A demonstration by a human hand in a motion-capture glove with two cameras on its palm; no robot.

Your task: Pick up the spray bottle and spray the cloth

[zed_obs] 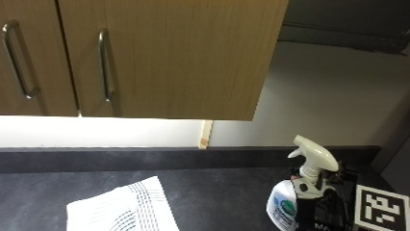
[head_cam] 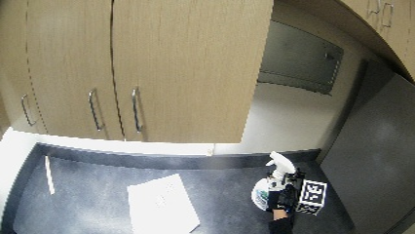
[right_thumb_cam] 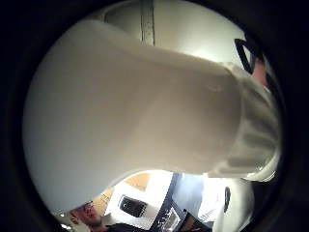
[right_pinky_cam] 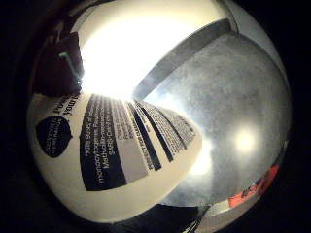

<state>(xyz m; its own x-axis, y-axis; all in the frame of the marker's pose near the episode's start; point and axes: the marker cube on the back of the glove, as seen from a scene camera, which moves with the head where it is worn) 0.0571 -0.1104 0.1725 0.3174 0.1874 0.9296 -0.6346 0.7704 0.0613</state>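
Dark speckled counter (zed_obs: 211, 192) under wood cabinets (zed_obs: 166, 57) with metal handles (zed_obs: 106, 65), pale wall behind, lit strip below the cabinets. A grey panel stands at the counter's far right in the wide outside view.

Cloth (zed_obs: 125, 209): white with thin blue stripes, folded, flat on the counter, left of center. Well apart from the bottle.

Bottle (zed_obs: 296, 202): white spray bottle, upright at the right end of the counter, white trigger head (zed_obs: 312, 156) up top with nozzle toward the left, blue-green label on the front. Whether its base touches the counter or is just off it, can't tell; bottom edge is cut off in the outside view.

Hand (head_cam: 283, 199): gloved right hand is on the bottle's right side at body level, below the neck, wrist coming in from the near edge. Fingers appear wrapped around the bottle body. Thumb-side palm view is filled with the white bottle shoulder and ribbed collar (right_thumb_cam: 256, 140), close against the palm. Little-finger-side palm view shows the printed back label (right_pinky_cam: 121, 141) close up, counter beyond it.

A thin white strip (head_cam: 48, 174) lies on the counter far left.
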